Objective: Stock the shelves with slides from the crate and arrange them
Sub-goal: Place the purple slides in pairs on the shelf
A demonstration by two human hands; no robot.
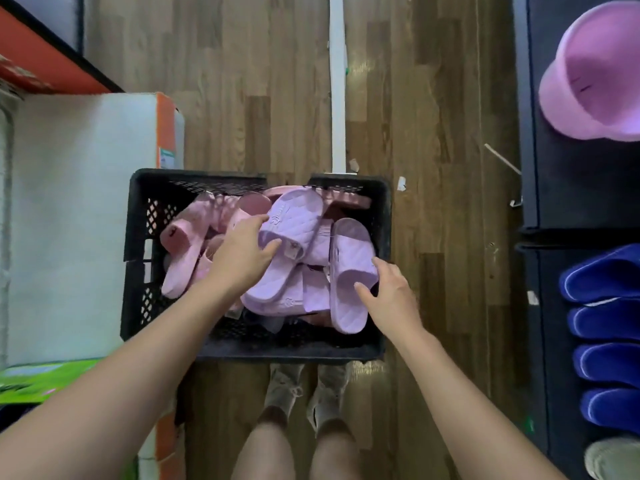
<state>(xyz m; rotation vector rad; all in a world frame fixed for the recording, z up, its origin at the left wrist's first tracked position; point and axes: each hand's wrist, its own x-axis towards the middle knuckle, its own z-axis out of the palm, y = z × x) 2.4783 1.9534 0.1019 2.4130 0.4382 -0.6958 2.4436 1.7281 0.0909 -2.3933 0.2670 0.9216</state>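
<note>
A black plastic crate (380, 216) stands on the wooden floor in front of my feet, holding several lilac and pink slides. My left hand (244, 249) reaches into it and grips the strap of a lilac slide (294, 223) that lies slanted on top of the pile. My right hand (389, 292) grips the strap of a second lilac slide (348, 271) at the crate's right side. Pink slides (183, 251) lie at the crate's left. On the right, a dark shelf (540, 188) carries a pink-purple slide (595, 81) and a row of blue slides (606, 327).
A white and orange box (86, 220) stands just left of the crate, with a green box (45, 379) nearer me. An orange-red shelf edge (45, 60) is at top left. A white strip (337, 81) runs along the floor beyond the crate.
</note>
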